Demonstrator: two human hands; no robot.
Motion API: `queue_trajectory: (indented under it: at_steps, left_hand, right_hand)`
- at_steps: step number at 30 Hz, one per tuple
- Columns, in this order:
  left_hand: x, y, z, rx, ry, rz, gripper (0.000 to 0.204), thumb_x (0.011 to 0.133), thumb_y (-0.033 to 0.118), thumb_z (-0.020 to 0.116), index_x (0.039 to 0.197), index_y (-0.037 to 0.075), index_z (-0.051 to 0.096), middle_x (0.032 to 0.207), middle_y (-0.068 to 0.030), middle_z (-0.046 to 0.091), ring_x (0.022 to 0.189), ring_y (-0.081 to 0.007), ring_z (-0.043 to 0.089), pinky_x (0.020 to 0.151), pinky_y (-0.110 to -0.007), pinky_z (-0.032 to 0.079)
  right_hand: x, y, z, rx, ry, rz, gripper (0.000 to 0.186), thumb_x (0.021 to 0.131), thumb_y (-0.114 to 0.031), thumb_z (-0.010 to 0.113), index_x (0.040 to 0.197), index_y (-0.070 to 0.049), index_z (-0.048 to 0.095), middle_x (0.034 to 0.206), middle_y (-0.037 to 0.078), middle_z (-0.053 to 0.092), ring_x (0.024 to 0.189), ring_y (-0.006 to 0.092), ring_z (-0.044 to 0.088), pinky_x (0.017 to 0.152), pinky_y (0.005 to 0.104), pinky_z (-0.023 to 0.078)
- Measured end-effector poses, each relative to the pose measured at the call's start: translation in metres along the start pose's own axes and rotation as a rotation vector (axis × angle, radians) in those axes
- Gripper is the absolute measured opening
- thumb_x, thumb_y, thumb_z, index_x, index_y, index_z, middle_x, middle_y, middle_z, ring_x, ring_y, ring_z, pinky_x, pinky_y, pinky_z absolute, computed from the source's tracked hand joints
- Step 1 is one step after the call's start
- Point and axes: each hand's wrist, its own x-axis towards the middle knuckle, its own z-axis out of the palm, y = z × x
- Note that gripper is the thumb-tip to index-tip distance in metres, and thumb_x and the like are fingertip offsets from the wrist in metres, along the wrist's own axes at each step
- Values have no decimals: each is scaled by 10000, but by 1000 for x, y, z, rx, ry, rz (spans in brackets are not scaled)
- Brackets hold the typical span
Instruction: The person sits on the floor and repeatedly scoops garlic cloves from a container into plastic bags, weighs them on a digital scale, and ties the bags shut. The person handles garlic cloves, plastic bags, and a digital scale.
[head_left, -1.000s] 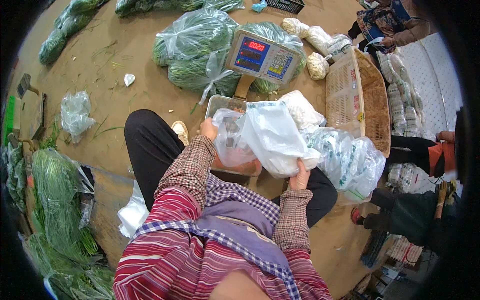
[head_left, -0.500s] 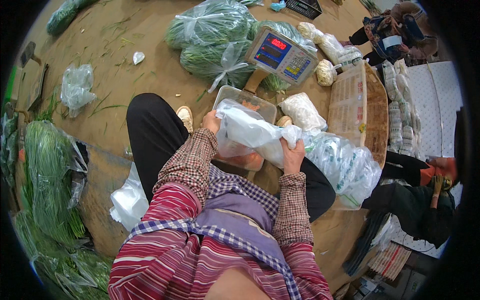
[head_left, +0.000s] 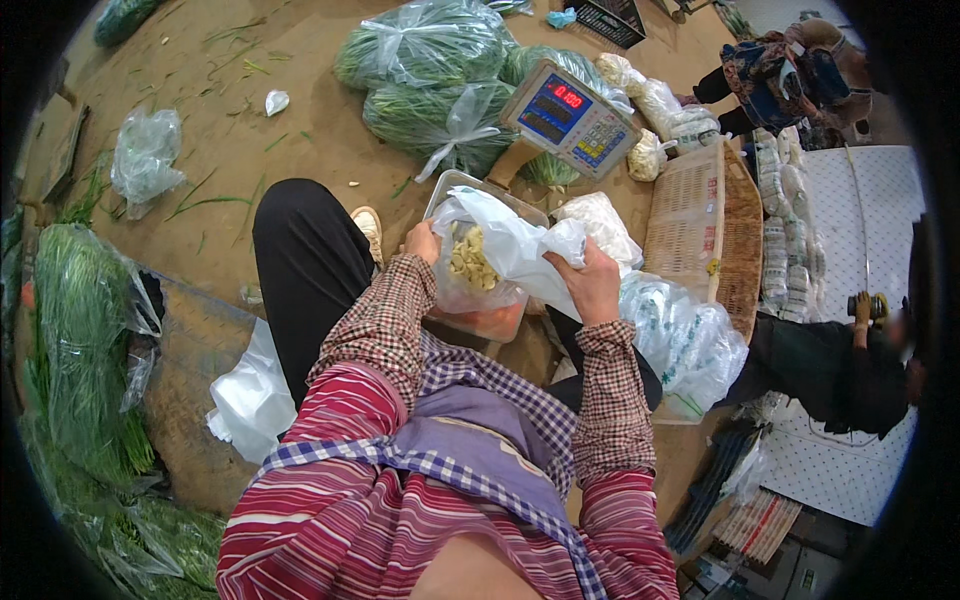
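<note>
My left hand [head_left: 423,242] pinches the left edge of a thin whitish plastic bag [head_left: 510,242]. Pale yellow pieces that look like garlic cloves [head_left: 470,260] show inside the bag's opening. On the other side, my right hand [head_left: 592,285] is closed on a bunched part of the white plastic; whether that is the same bag or a second one I cannot tell. Beneath lies a clear plastic tub [head_left: 488,325] at the foot of a scale, whose lit display [head_left: 570,115] faces me. A full white bag [head_left: 598,225] sits just beyond my right hand.
Bagged green stalks [head_left: 430,50] lie beyond the scale, and more [head_left: 85,340] at the left. To the right are a wicker basket [head_left: 690,225] and a heap of clear plastic bags [head_left: 675,335]. Other people [head_left: 840,370] are at the far right.
The plastic has opened, exposing the pale yellow pieces. My right hand has risen slightly and turned, its back now showing more. The digits on the scale's display have changed.
</note>
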Motion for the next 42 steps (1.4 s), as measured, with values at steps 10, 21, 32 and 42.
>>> queue_trajectory:
  at_steps: [10,21,32,42]
  left_hand:
    - [8,-10,3,-37,-4,88,301,773,87,432,1063,82,513,1039,-188,520,981,-323,475,836,-403,350]
    - [23,-38,20,-97,117,299,268,760,213,488,953,31,531,951,-207,542,914,-345,505,766,-393,400]
    - [14,-23,6,103,131,130,388,694,221,576,1015,26,476,983,-203,528,958,-366,471,814,-452,362]
    - [-13,0,-9,165,120,52,461,654,174,573,1074,44,434,1031,-184,507,989,-344,458,831,-434,361]
  right_hand:
    - [4,-5,-26,205,-68,65,334,613,-214,718,852,-30,577,753,122,602,694,260,591,588,315,457]
    - [6,-17,-15,-7,-3,-31,469,554,-343,733,709,0,453,658,148,517,615,312,522,538,371,419]
    - [13,-25,-17,-89,3,-67,414,669,-339,650,764,0,432,723,142,464,659,303,486,571,382,401]
    - [3,-23,-16,26,30,-63,373,657,-257,672,752,20,442,707,150,435,636,315,447,558,365,374]
